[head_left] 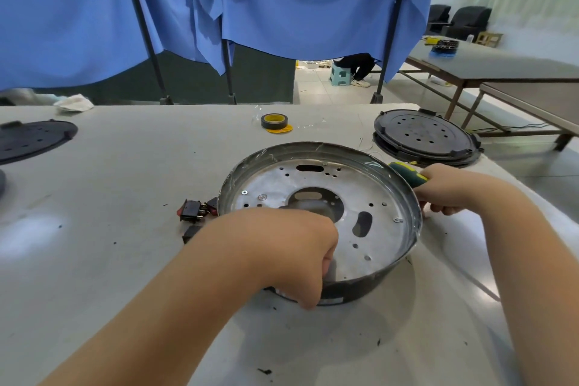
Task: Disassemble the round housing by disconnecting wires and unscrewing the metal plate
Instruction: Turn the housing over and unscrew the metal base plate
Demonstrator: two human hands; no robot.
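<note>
The round housing is a shallow dark ring on the white table, with a perforated metal plate inside it. My left hand reaches over the near rim and grips the housing's near wall, fingers curled inside. My right hand rests against the right rim and holds a screwdriver with a green and yellow handle; its shaft is hidden. Small screws show on the plate near its left and right edges. Black and red rocker switches lie just left of the housing.
A roll of black and yellow tape lies beyond the housing. A black perforated round cover sits at the back right, another at the far left. Blue cloth hangs behind the table. Other tables stand to the right.
</note>
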